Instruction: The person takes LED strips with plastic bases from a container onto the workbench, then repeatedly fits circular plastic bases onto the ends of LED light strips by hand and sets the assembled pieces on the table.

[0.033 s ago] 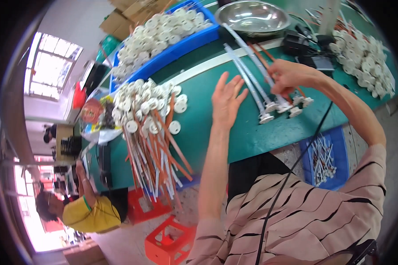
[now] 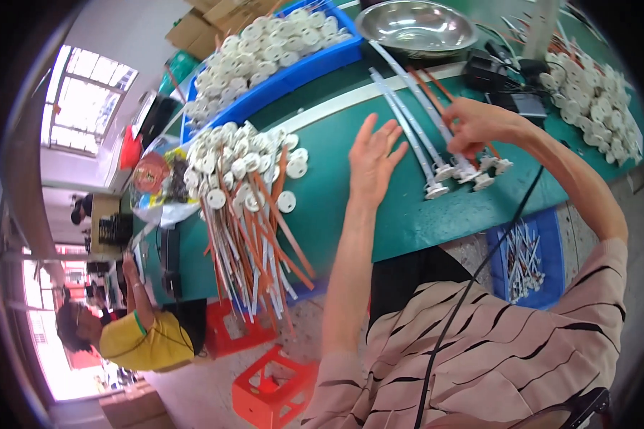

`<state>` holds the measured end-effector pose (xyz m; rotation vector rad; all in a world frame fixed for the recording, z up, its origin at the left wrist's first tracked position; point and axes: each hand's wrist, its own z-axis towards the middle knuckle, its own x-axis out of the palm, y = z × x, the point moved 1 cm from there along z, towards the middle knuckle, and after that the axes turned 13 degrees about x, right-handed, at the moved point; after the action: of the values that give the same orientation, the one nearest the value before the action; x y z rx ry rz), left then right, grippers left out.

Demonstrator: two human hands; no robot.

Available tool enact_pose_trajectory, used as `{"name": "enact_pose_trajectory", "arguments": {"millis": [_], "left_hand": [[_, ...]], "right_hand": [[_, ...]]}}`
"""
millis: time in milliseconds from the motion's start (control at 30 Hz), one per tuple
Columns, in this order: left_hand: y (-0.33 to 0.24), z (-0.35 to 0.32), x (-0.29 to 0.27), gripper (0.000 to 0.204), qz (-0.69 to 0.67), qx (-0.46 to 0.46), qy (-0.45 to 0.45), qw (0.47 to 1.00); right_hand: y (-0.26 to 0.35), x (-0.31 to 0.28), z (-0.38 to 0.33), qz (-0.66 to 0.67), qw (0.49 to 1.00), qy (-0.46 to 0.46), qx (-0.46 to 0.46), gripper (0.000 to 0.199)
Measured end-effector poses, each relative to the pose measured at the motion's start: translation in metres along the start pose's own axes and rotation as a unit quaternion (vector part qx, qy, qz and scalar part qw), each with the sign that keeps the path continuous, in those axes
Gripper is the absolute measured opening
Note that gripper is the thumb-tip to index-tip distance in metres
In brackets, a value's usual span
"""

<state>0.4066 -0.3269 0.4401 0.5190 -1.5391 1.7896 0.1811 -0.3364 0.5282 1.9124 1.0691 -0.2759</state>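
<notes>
My left hand (image 2: 374, 157) hovers over the green table with fingers spread, holding nothing. My right hand (image 2: 479, 127) is closed, its fingers bent down over a group of long strips with white round ends. A white strip with small dots (image 2: 408, 129) lies between my hands. Another white strip (image 2: 418, 82) runs under my right fingers. Beside it are orange-brown strips (image 2: 436, 84). White discs (image 2: 472, 171) sit at their near ends. Left of my left hand lies a large heap of white discs (image 2: 247, 161) with orange and white strips (image 2: 254, 250) hanging over the table's front edge.
A blue tray (image 2: 286, 77) full of white discs and a steel bowl (image 2: 416, 25) stand at the back. Another disc pile (image 2: 587, 107) and black adapters (image 2: 483, 71) are at right. Below are a blue bin (image 2: 551, 268) and red stools (image 2: 275, 386). Someone in yellow (image 2: 147, 343) sits left.
The whole view has shifted slightly. Both hands keep nearly the same pose, the left open and the right over the strips.
</notes>
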Motion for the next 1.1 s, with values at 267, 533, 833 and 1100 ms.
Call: {"name": "enact_pose_trajectory", "arguments": {"millis": [267,533,833,1100], "left_hand": [[0.0,-0.001,0.005,0.068,0.053,-0.004,-0.01,0.999],[0.005,-0.001,0.008,0.056,0.042,-0.002,0.008,0.999],[0.015,-0.002,-0.004,0.077,0.076,0.045,0.08,0.993],[0.013,0.001,0.002,0.069,0.015,0.005,0.023,1.0]], "right_hand": [[0.029,0.004,-0.019,-0.37,0.908,-0.182,-0.067,0.02],[0.133,0.047,0.01,-0.182,0.892,-0.123,-0.395,0.021],[0.255,0.145,0.075,-0.072,0.869,-0.137,-0.471,0.017],[0.319,0.217,0.107,-0.14,0.774,-0.226,-0.575,0.017]]}}
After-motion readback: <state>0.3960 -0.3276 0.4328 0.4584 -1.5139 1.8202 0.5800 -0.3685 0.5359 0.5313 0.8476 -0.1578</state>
